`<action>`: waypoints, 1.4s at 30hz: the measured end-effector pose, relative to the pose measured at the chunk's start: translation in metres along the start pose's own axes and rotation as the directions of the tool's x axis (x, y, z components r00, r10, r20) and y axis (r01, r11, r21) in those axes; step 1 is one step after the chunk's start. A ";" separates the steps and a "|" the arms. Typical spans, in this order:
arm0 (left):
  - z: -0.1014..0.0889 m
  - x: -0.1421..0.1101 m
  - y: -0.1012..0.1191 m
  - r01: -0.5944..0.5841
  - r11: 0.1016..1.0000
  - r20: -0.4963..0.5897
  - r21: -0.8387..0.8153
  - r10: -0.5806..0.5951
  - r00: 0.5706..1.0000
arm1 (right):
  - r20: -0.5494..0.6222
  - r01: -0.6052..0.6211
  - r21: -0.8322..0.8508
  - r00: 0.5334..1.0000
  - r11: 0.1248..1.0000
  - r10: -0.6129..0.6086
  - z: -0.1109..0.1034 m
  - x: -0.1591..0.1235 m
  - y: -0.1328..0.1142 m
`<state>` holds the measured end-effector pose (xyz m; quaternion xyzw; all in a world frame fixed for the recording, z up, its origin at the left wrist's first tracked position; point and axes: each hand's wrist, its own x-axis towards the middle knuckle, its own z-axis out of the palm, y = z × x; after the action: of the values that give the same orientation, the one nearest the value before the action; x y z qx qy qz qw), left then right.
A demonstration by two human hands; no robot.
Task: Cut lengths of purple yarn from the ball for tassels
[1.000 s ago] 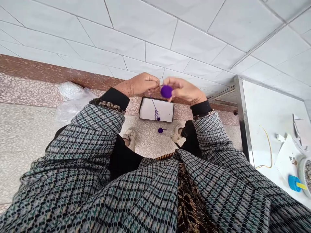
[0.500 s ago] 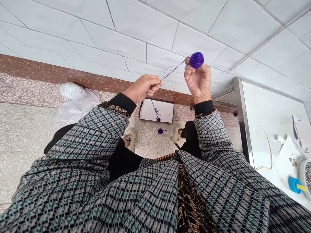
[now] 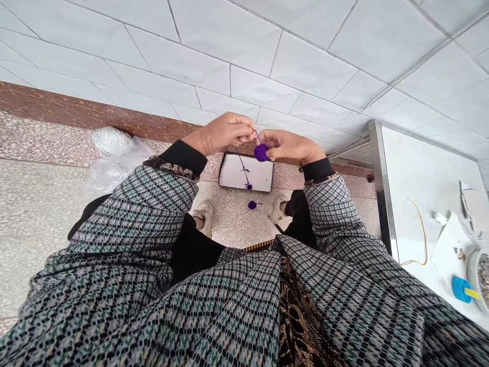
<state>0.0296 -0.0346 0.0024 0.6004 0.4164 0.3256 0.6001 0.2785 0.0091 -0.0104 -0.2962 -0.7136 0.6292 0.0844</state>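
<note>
Yarn ball [image 3: 261, 153], round, purple and ridged with strands, sits pinched in the right hand [image 3: 288, 145]. The left hand [image 3: 225, 133] pinches a thin strand [image 3: 242, 163] trailing to a dark-rimmed white tray [image 3: 231, 173]. 1 smaller purple ball [image 3: 252, 205] lies on speckled floor [image 3: 237, 232] between 2 pale shoes [image 3: 205, 214]; a crumpled clear plastic bag [image 3: 116, 171] lies further left.

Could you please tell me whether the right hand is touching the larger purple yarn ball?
Touching: the head view shows the right hand grasping the larger purple yarn ball, with no visible gap between them.
</note>
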 end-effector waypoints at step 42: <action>-0.017 -0.012 -0.027 0.032 0.995 -0.040 -0.100 -0.036 0.999 | -0.709 -0.342 -0.088 0.682 -0.935 -0.182 -0.051 -0.067 -0.049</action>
<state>0.0063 -0.0390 -0.0217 0.5560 0.4222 0.3479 0.6257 0.3424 0.0148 0.0630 -0.4648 -0.5272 -0.5936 -0.3920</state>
